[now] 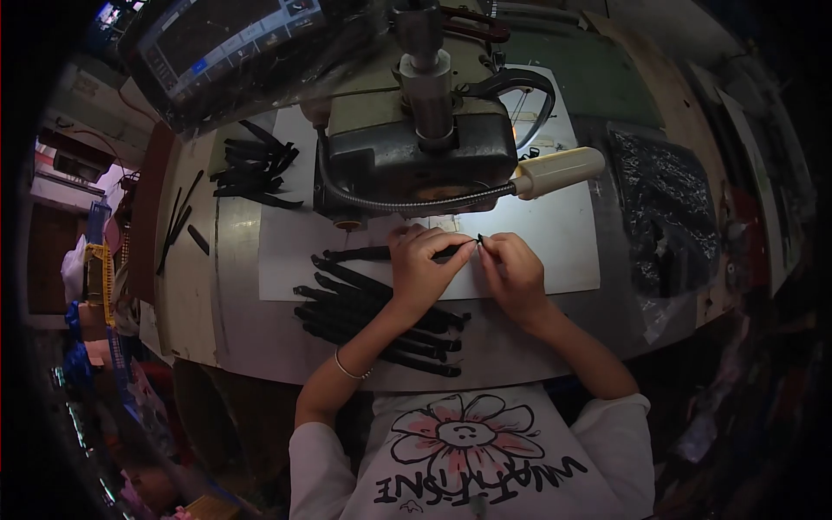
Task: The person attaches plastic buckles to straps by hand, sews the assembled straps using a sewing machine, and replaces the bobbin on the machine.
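Under the head of a sewing machine (416,156), my left hand (425,264) pinches a long black strip (360,254) that runs out to its left. Close beside it, my right hand (513,270) has its fingertips closed on a small dark end of what looks like the same strip. Both hands are over the white sheet (572,251). Several black strips (364,312) lie in a fanned pile below and left of my left hand, partly behind my forearm.
Another bundle of black strips (256,165) lies at the left, with thin dark strips (178,221) beyond it. A clear plastic bag with dark contents (663,208) is at the right. A screen (217,43) stands upper left. A cream handle (563,172) juts right from the machine.
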{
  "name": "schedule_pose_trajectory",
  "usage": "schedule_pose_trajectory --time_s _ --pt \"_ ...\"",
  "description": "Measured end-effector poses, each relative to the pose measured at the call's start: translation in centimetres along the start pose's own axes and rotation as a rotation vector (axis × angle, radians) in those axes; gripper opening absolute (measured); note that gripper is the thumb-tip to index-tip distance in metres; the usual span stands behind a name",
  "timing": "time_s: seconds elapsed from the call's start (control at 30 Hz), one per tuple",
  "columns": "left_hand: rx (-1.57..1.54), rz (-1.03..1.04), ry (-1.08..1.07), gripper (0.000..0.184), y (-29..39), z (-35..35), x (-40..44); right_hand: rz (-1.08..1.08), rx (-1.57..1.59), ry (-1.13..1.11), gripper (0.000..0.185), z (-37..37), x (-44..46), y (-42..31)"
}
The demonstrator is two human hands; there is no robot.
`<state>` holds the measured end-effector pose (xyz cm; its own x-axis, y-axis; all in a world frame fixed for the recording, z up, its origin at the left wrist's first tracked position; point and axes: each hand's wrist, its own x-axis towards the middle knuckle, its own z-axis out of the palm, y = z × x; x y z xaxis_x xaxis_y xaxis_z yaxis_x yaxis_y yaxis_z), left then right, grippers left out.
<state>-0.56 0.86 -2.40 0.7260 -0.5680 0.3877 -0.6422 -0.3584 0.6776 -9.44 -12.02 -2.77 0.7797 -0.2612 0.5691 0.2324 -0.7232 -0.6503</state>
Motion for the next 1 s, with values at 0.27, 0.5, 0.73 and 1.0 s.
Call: schedule_pose_trajectory --time_s 0.27,0.5,0.73,1.0 --pt "0.002 -0.006 -0.015 0.008 0.1 -0.2 0.0 0.034 0.061 -0.01 0.011 0.3 -0.2 -0.4" --pt "-0.037 -0.021 -0.052 0.011 -0.7 -1.2 0.3 0.226 0.172 -0.02 0.01 -0.1 -0.1 -0.2" --pt "-0.181 -0.01 -0.044 0.008 -0.3 -1.1 0.2 0.22 0.248 -0.06 0.009 -0.2 0.0 0.2" --pt "-0.109 0.014 -0.007 0.008 -0.2 -0.2 -0.4 0.202 0.18 -0.037 0.008 -0.2 -0.3 -0.4"
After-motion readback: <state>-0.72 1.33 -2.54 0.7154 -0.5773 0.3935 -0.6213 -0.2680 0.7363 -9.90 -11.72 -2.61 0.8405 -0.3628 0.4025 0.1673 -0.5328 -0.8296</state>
